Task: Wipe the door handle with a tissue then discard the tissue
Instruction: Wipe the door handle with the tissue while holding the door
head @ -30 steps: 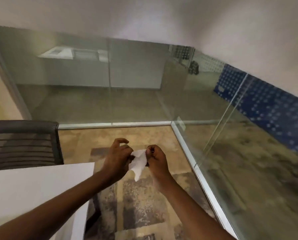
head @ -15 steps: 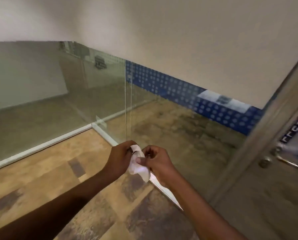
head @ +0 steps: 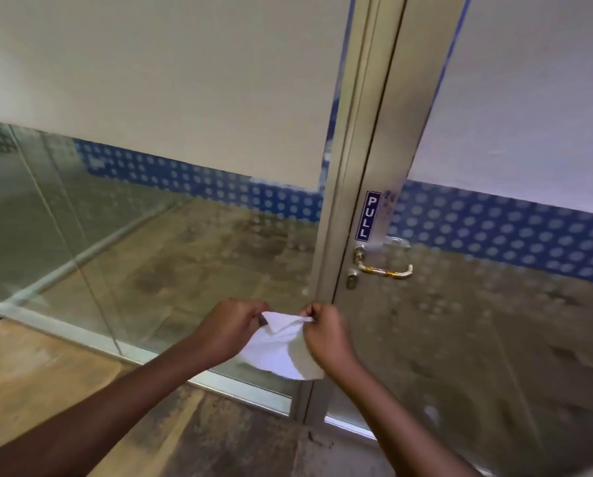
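A white tissue (head: pixel 277 352) hangs spread between my two hands at the lower middle of the view. My left hand (head: pixel 229 327) pinches its left top corner and my right hand (head: pixel 326 333) pinches its right top corner. Above and to the right, a metal lever door handle (head: pixel 386 270) sticks out from the aluminium frame of a glass door (head: pixel 374 166), just below a blue PULL sticker (head: pixel 368 215). A keyhole cylinder (head: pixel 351 281) sits under the handle's base. Both hands are well below the handle and apart from it.
Glass partition walls (head: pixel 99 218) with frosted film and a blue dotted band run to the left of the door. A metal floor rail (head: pixel 81 335) runs along their base. The floor (head: pixel 30 373) has tan and grey tiles.
The view has swung right from a glass corner and a chair to the door, bringing the handle into sight. The tissue, bunched between my hands before, is now pulled open wider.
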The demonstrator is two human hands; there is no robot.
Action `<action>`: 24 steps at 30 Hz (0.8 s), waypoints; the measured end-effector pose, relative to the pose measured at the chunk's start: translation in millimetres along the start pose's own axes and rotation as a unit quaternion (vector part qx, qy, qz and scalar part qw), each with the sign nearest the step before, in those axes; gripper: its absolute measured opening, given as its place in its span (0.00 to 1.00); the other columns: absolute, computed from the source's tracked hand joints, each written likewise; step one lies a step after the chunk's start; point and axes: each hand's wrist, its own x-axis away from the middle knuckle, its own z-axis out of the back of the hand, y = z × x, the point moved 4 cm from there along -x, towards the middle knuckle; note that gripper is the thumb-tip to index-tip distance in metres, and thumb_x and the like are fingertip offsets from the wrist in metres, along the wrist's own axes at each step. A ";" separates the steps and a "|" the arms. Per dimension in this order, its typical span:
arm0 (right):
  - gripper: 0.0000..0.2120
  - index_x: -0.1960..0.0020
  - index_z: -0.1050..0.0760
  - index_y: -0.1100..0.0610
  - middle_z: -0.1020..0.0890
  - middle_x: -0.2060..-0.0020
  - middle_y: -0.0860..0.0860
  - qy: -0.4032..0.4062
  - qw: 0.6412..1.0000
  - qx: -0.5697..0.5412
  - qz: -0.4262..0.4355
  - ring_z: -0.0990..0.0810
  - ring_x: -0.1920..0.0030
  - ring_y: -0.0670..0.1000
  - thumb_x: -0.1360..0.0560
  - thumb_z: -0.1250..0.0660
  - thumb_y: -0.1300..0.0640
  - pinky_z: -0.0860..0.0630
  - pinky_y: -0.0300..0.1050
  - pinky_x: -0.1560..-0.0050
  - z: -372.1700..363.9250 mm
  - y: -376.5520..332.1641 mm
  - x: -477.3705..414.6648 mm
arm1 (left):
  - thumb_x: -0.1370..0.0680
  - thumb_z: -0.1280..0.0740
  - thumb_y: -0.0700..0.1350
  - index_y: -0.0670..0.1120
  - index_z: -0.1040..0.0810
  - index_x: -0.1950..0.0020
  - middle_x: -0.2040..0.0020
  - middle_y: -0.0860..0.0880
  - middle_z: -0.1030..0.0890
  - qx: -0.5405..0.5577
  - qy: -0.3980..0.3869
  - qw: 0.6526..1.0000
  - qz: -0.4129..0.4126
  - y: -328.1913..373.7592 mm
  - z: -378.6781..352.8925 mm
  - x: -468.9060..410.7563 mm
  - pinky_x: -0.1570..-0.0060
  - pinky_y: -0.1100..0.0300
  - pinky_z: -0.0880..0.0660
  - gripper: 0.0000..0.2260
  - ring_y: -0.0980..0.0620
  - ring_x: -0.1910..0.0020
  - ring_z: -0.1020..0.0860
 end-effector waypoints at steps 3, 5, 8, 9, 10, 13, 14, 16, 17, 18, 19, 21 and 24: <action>0.14 0.64 0.24 0.53 0.20 0.67 0.50 0.017 0.998 0.053 -0.012 0.24 0.64 0.50 0.35 0.43 0.69 0.34 0.41 0.66 27.6 19.2 -2.5 | 0.31 0.45 0.52 0.50 0.18 0.57 0.63 0.47 0.16 -0.032 -0.014 0.998 -0.049 12.5 -18.4 -23.8 0.67 0.59 0.31 0.16 0.46 0.62 0.19; 0.11 0.67 0.26 0.53 0.24 0.70 0.49 0.002 0.999 0.020 -0.045 0.27 0.66 0.49 0.37 0.44 0.65 0.35 0.42 0.67 36.6 30.4 -4.1 | 0.33 0.50 0.56 0.51 0.18 0.55 0.62 0.47 0.16 -0.040 -0.021 0.997 -0.070 19.1 -29.6 -39.6 0.65 0.56 0.27 0.23 0.45 0.61 0.19; 0.07 0.70 0.32 0.55 0.31 0.73 0.53 -0.023 0.984 -0.123 -0.128 0.31 0.69 0.50 0.33 0.42 0.60 0.38 0.43 0.66 51.2 39.6 -3.7 | 0.33 0.50 0.55 0.52 0.18 0.54 0.61 0.48 0.16 -0.030 -0.027 0.995 -0.090 26.5 -42.5 -63.3 0.65 0.56 0.26 0.22 0.47 0.62 0.19; 0.10 0.69 0.30 0.56 0.30 0.73 0.53 -0.042 0.977 -0.152 -0.147 0.30 0.70 0.50 0.28 0.38 0.58 0.36 0.42 0.66 56.0 42.7 -4.1 | 0.32 0.49 0.54 0.51 0.18 0.55 0.61 0.49 0.16 -0.022 -0.034 0.995 -0.089 28.7 -46.4 -71.2 0.64 0.56 0.26 0.21 0.47 0.62 0.19; 0.12 0.68 0.29 0.56 0.28 0.74 0.52 -0.065 0.972 -0.165 -0.151 0.28 0.72 0.50 0.26 0.35 0.55 0.35 0.40 0.68 60.6 44.0 -4.9 | 0.31 0.48 0.54 0.51 0.18 0.55 0.61 0.49 0.16 -0.013 -0.044 0.995 -0.086 29.6 -50.8 -79.5 0.64 0.56 0.26 0.19 0.48 0.62 0.19; 0.12 0.64 0.24 0.59 0.22 0.72 0.50 -0.118 0.967 -0.186 -0.129 0.24 0.71 0.46 0.26 0.32 0.52 0.30 0.38 0.70 68.9 42.6 -11.9 | 0.28 0.43 0.49 0.47 0.20 0.59 0.61 0.50 0.17 0.037 -0.098 0.993 -0.062 34.1 -61.9 -103.7 0.61 0.55 0.26 0.13 0.51 0.61 0.19; 0.11 0.63 0.23 0.59 0.21 0.71 0.50 -0.122 0.958 -0.221 -0.135 0.23 0.70 0.46 0.25 0.32 0.53 0.27 0.40 0.67 70.3 41.3 -15.5 | 0.27 0.42 0.48 0.48 0.21 0.61 0.62 0.51 0.17 0.059 -0.115 0.990 -0.061 36.1 -64.6 -111.9 0.61 0.56 0.26 0.11 0.53 0.61 0.20; 0.11 0.62 0.23 0.62 0.18 0.68 0.53 -0.094 0.933 -0.313 -0.151 0.20 0.67 0.50 0.24 0.33 0.56 0.24 0.43 0.64 74.2 41.4 -25.9 | 0.26 0.39 0.46 0.55 0.23 0.63 0.64 0.55 0.19 0.105 -0.125 0.984 -0.067 39.2 -67.5 -129.8 0.63 0.61 0.28 0.09 0.60 0.63 0.21; 0.12 0.60 0.22 0.65 0.16 0.66 0.56 -0.069 0.921 -0.350 -0.155 0.19 0.65 0.53 0.24 0.34 0.56 0.23 0.44 0.63 77.0 41.6 -32.7 | 0.25 0.38 0.44 0.58 0.25 0.63 0.65 0.57 0.20 0.125 -0.123 0.983 -0.061 38.6 -67.8 -140.6 0.65 0.62 0.29 0.11 0.62 0.64 0.22; 0.13 0.56 0.21 0.68 0.15 0.61 0.61 -0.043 0.911 -0.380 -0.156 0.18 0.61 0.57 0.23 0.36 0.57 0.22 0.45 0.61 80.6 41.8 -39.8 | 0.24 0.38 0.41 0.58 0.25 0.63 0.66 0.59 0.20 0.149 -0.118 0.980 -0.055 37.9 -66.9 -152.5 0.65 0.61 0.29 0.13 0.63 0.66 0.23; 0.15 0.51 0.21 0.69 0.16 0.55 0.64 -0.018 0.898 -0.410 -0.156 0.18 0.56 0.60 0.23 0.38 0.57 0.22 0.49 0.56 83.9 43.0 -47.1 | 0.24 0.37 0.40 0.58 0.25 0.60 0.66 0.59 0.20 0.181 -0.116 0.976 -0.044 36.8 -65.0 -163.3 0.66 0.60 0.29 0.12 0.63 0.67 0.24; 0.18 0.43 0.21 0.66 0.18 0.47 0.65 0.030 0.864 -0.473 -0.171 0.20 0.46 0.64 0.23 0.40 0.53 0.25 0.57 0.43 88.9 48.0 -59.1 | 0.28 0.35 0.52 0.54 0.24 0.52 0.64 0.57 0.19 0.219 -0.101 0.969 -0.051 38.7 -58.2 -184.0 0.62 0.57 0.27 0.07 0.58 0.64 0.22; 0.18 0.44 0.20 0.61 0.18 0.48 0.61 0.110 0.808 -0.557 -0.158 0.20 0.46 0.61 0.23 0.40 0.50 0.28 0.59 0.39 103.0 56.8 -73.4 | 0.30 0.35 0.61 0.47 0.25 0.41 0.59 0.50 0.19 0.144 -0.040 0.982 -0.114 44.3 -50.1 -212.8 0.57 0.53 0.24 0.24 0.51 0.59 0.21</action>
